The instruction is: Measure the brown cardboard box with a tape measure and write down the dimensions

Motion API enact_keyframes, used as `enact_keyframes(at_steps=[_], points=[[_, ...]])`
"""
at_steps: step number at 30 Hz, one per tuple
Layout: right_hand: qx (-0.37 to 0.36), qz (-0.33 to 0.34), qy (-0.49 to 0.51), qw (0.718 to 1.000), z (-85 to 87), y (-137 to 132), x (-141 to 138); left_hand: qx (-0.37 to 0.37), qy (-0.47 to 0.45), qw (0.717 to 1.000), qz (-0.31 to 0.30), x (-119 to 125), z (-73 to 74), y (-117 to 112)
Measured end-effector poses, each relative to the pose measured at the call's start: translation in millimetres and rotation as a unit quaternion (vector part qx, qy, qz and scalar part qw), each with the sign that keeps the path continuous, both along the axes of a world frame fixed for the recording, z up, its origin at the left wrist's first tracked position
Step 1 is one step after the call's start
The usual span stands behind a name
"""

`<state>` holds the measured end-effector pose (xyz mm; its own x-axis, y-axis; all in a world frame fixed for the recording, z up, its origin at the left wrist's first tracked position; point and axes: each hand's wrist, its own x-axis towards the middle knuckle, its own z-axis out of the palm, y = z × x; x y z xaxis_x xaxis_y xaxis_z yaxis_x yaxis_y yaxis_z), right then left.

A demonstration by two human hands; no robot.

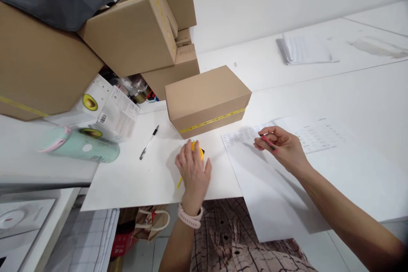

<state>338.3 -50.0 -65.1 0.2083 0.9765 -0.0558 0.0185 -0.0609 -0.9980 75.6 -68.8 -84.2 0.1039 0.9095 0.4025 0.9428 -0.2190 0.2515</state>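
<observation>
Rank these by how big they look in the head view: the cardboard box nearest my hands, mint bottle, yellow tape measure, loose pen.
1. Cardboard box
2. Mint bottle
Unsure: yellow tape measure and loose pen; left hand partly hides the former.

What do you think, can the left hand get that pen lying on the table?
Probably yes: the pen lies near the left hand, with nothing standing between them. That hand is on a yellow tape measure, though, so may have to leave it first.
</observation>
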Motion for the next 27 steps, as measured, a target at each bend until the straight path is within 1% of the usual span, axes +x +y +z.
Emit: enact_keyframes(at_steps=[1,2,4,5,7,9,11,14,19,24,27], points=[[0.000,-0.020,-0.009,1.000,-0.6,2.8,-4.8,0.002,-0.020,0.999,-0.029,12.2,-1.5,-4.8],[-0.002,-0.033,-0.018,0.999,-1.9,6.1,-9.6,-0.010,-0.042,0.996,-0.075,25.8,-3.4,-9.7],[-0.006,-0.036,-0.014,0.999,-6.9,14.0,-17.7,-0.077,-0.060,0.981,-0.169,54.2,-7.3,-17.5],[-0.010,-0.027,-0.001,1.000,-10.8,18.4,-20.7,-0.114,-0.052,0.973,-0.195,67.4,-8.9,-19.8],[-0.023,0.009,0.030,0.999,-20.2,26.2,-24.3,-0.178,-0.017,0.962,-0.205,88.1,-10.4,-21.0],[-0.038,0.049,0.034,0.997,-29.9,30.7,-25.2,-0.219,0.015,0.957,-0.191,99.1,-10.0,-19.3],[-0.038,0.071,0.004,0.997,-37.4,31.0,-25.0,-0.236,0.035,0.954,-0.183,101.4,-8.9,-17.1],[-0.015,0.053,-0.057,0.997,-42.6,27.0,-25.6,-0.243,0.043,0.952,-0.183,96.9,-8.5,-15.9],[0.010,0.037,-0.064,0.997,-44.0,25.0,-28.2,-0.247,0.027,0.951,-0.185,92.5,-10.9,-16.5],[0.028,-0.010,-0.107,0.994,-48.7,28.2,-26.6,-0.251,0.012,0.951,-0.182,93.3,-10.7,-16.1],[0.038,-0.008,-0.131,0.991,-51.6,28.5,-25.7,-0.260,0.014,0.948,-0.183,93.1,-8.8,-15.8]])
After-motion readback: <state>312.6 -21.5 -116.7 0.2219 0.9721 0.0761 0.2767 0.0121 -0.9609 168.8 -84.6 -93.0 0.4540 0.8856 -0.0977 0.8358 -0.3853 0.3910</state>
